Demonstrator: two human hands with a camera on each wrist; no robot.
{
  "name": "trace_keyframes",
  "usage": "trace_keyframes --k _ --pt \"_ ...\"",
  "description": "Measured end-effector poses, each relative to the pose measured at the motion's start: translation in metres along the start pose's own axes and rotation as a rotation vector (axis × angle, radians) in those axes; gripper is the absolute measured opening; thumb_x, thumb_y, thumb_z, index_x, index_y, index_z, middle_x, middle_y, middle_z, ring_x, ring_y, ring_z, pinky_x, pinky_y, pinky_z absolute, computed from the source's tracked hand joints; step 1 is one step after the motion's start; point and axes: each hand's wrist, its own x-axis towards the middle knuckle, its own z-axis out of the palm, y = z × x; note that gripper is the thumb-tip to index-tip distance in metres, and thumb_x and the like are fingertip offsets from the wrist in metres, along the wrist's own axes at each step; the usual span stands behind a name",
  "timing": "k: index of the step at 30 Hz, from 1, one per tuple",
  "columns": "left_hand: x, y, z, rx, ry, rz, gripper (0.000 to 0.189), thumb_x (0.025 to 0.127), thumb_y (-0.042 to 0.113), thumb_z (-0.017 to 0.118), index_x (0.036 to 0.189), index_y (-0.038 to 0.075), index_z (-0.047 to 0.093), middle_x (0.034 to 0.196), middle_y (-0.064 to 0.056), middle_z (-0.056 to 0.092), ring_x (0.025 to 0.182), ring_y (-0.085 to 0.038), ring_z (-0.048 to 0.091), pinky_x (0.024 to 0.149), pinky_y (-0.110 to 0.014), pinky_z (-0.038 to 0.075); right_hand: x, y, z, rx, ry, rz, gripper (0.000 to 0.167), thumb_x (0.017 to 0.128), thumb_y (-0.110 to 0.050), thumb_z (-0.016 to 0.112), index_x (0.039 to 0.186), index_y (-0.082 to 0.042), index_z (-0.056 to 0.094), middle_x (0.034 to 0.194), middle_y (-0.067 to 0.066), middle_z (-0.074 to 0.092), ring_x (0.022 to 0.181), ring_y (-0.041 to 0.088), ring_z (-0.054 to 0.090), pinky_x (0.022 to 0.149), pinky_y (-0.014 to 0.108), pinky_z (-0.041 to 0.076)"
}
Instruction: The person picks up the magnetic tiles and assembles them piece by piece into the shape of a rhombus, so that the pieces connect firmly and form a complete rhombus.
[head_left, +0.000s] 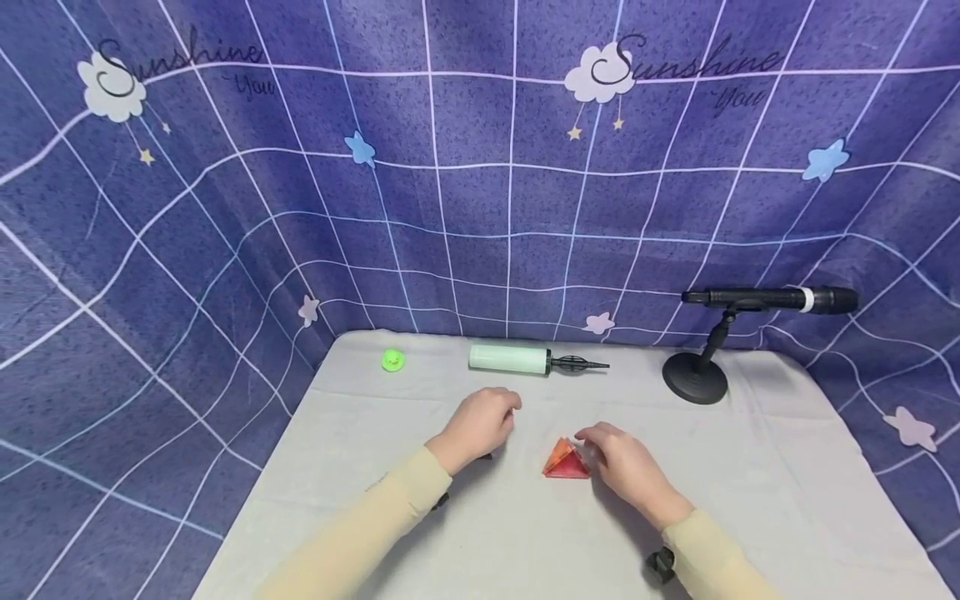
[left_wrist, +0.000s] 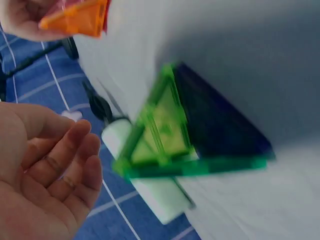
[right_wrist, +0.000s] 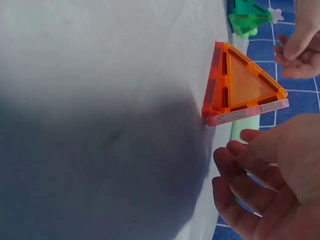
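My left hand [head_left: 480, 425] hovers over the table with its fingers loosely bent and nothing in them. Beside it in the left wrist view, apart from the fingers, is a pyramid of magnetic tiles [left_wrist: 165, 130] in see-through green and dark blue. The left hand and sleeve hide most of it from the head view. A second magnetic-tile pyramid [head_left: 566, 460], red and orange, sits on the table between the hands. Just right of it is my right hand [head_left: 622, 462], its fingers relaxed; the right wrist view shows a gap between these fingers and the pyramid [right_wrist: 245, 87].
Along the table's back lie a small green rubber duck [head_left: 392, 360] and a pale green hand pump [head_left: 510, 359] with a black nozzle. A black microphone [head_left: 780, 299] on a round-based stand [head_left: 695, 377] is at back right. A blue patterned curtain [head_left: 480, 200] surrounds the white-covered table.
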Motion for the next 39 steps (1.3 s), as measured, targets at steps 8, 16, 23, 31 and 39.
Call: trace_keyframes --k 8,16,23,31,39 --pt "-0.013 -0.036 -0.01 -0.054 -0.027 -0.083 0.042 0.081 -0.02 0.059 0.107 0.009 0.076 0.097 -0.001 0.073 0.088 -0.017 0.069 0.078 -0.034 0.056 0.007 0.005 0.004 0.023 -0.012 -0.174 0.048 0.078 0.022 0.07 0.117 -0.006 0.074 0.11 0.004 0.072 0.103 0.023 0.07 0.088 0.044 0.057" --pt "-0.027 -0.069 -0.006 -0.085 -0.144 -0.058 0.04 0.087 -0.019 0.06 0.113 0.008 0.075 0.111 -0.005 0.074 0.103 -0.023 0.07 0.094 -0.038 0.054 0.011 0.01 0.01 0.064 -0.052 -0.286 0.038 0.089 0.016 0.067 0.12 -0.004 0.073 0.118 0.01 0.072 0.109 0.026 0.07 0.092 0.046 0.056" --pt "-0.04 -0.08 0.0 -0.115 -0.202 0.083 0.037 0.092 -0.016 0.064 0.12 0.005 0.073 0.115 -0.008 0.073 0.11 -0.026 0.068 0.101 -0.042 0.051 0.013 0.013 0.01 0.082 -0.098 -0.282 0.037 0.092 0.014 0.065 0.123 -0.005 0.073 0.12 0.009 0.071 0.112 0.026 0.069 0.094 0.046 0.055" --pt "-0.046 -0.08 0.002 -0.109 -0.222 0.143 0.043 0.088 -0.017 0.064 0.12 0.009 0.074 0.116 -0.002 0.072 0.113 -0.023 0.066 0.105 -0.039 0.048 0.013 0.014 0.012 0.079 -0.115 -0.27 0.038 0.091 0.014 0.065 0.122 -0.007 0.073 0.119 0.006 0.07 0.11 0.023 0.069 0.093 0.045 0.056" --pt "-0.046 -0.079 0.002 -0.114 -0.257 0.081 0.046 0.084 -0.017 0.066 0.12 0.011 0.074 0.119 -0.002 0.071 0.117 -0.023 0.065 0.105 -0.04 0.048 0.013 0.013 0.012 0.063 -0.082 -0.281 0.036 0.088 0.013 0.067 0.117 -0.007 0.073 0.112 0.005 0.072 0.103 0.021 0.07 0.088 0.043 0.057"
